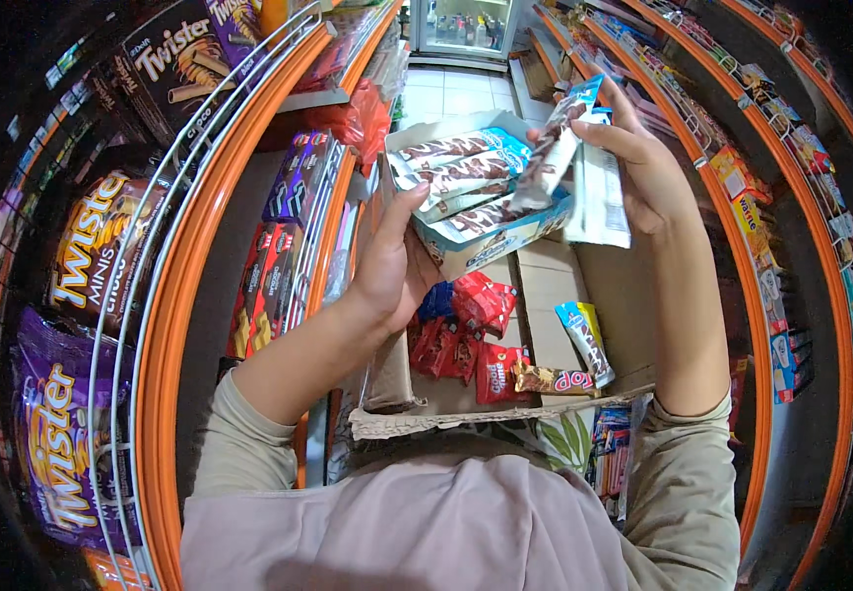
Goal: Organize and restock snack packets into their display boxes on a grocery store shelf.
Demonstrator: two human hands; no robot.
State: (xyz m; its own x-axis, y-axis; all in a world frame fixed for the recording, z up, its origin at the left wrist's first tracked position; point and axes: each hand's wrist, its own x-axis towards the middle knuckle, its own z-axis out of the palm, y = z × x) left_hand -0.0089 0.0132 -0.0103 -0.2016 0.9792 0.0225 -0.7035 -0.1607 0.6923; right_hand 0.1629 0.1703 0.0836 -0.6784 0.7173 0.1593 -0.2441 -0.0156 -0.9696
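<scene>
My left hand [391, 270] supports an open display box [497, 240] from its near left corner, thumb over the rim. Inside the box lie several wafer bars [463, 166] in blue, white and brown wrappers, roughly side by side. At the box's right side my right hand [637, 159] pinches a wrapped bar [556, 148], tilted over the rim, between thumb and fingers. A white flap or packet [600, 196] hangs below that hand; which of the two it is I cannot tell. Below the box is an open cardboard carton [397, 369] with torn edges.
In the carton lie red snack packets [463, 343], a gold-wrapped bar [556, 380] and a blue-and-yellow bar [585, 340]. Orange-edged shelves [175, 310] with wire guards and snacks rise on the left, more shelves [748, 273] on the right. A glass-door fridge [467, 26] stands beyond the tiled floor [449, 89].
</scene>
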